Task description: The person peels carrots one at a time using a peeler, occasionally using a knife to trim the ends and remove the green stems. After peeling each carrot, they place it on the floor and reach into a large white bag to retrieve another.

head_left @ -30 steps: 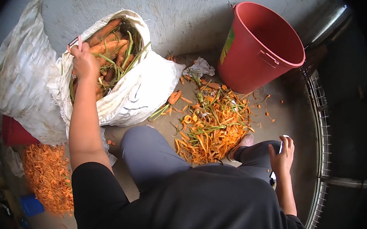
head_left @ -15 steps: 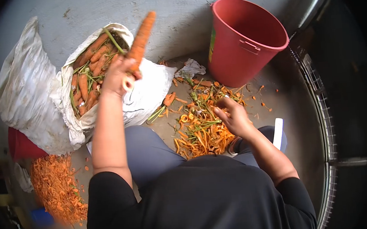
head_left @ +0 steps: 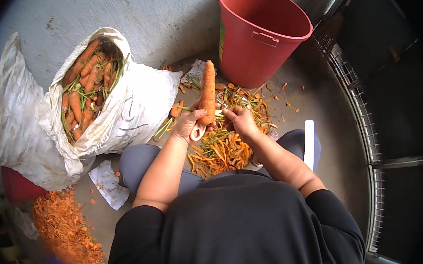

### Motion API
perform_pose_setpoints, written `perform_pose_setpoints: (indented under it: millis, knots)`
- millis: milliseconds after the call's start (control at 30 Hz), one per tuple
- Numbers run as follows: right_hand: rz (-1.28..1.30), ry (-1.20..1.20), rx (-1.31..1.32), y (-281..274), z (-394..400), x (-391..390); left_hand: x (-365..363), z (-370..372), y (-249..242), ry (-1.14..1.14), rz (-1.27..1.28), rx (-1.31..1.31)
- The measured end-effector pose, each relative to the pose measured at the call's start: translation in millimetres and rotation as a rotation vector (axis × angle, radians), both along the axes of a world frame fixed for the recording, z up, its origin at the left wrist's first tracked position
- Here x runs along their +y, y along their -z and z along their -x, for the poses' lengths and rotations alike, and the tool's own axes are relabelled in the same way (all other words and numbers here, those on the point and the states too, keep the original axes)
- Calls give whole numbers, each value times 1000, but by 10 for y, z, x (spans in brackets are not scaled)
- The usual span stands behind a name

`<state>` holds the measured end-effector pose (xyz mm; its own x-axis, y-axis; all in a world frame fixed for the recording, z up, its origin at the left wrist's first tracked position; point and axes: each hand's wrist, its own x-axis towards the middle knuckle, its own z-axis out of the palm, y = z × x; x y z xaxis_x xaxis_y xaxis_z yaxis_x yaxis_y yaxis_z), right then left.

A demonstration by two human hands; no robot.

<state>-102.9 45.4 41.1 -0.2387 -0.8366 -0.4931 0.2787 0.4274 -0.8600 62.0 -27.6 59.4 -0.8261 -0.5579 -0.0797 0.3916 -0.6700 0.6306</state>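
Observation:
My left hand point(head_left: 188, 126) is closed around the lower part of a carrot point(head_left: 207, 90), which stands upright with its tip up. A cream handle with a hole in its end point(head_left: 198, 132) sticks out beneath the same hand; it looks like a peeler's handle, and most of the tool is hidden. Just right of the carrot's thick end, my right hand point(head_left: 242, 122) has its fingers drawn together in a pinch. What they hold, if anything, is too small to make out. Below both hands lies a heap of carrot peelings and green stems point(head_left: 225, 153).
A white sack point(head_left: 139, 100) full of carrots point(head_left: 75, 105) leans at the left. The red bucket point(head_left: 264, 43) stands by the wall at the back. Another pile of peelings point(head_left: 65, 233) lies lower left. A wire rack edge point(head_left: 364, 120) runs along the right.
My left hand has come from the sack's mouth down to the middle with the carrot and cream handle. My right hand has moved left and closed beside the carrot. The view has shifted.

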Motion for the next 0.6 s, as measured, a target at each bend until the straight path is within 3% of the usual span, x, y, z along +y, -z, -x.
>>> perform_pose_setpoints:
  millis: [67, 233, 333, 433, 500, 600]
  knots:
    - [-57, 50, 177, -14, 38, 18, -52, 10, 82, -25, -58, -9]
    - [202, -144, 1073, -151, -158, 88, -99, 61, 46, -141, -99, -42]
    - [378, -227, 1228, -245, -283, 77, -150, 41, 72, -127, -69, -78]
    - [107, -410, 974, -344, -452, 48, -164, 19, 119, -112, -3, -60]
    - [116, -259, 770, -152, -507, 4, -67, 141, 98, -247, -18, 20]
    - [146, -171, 225, -56, -537, -6, -42, 150, 98, -154, 96, -37]
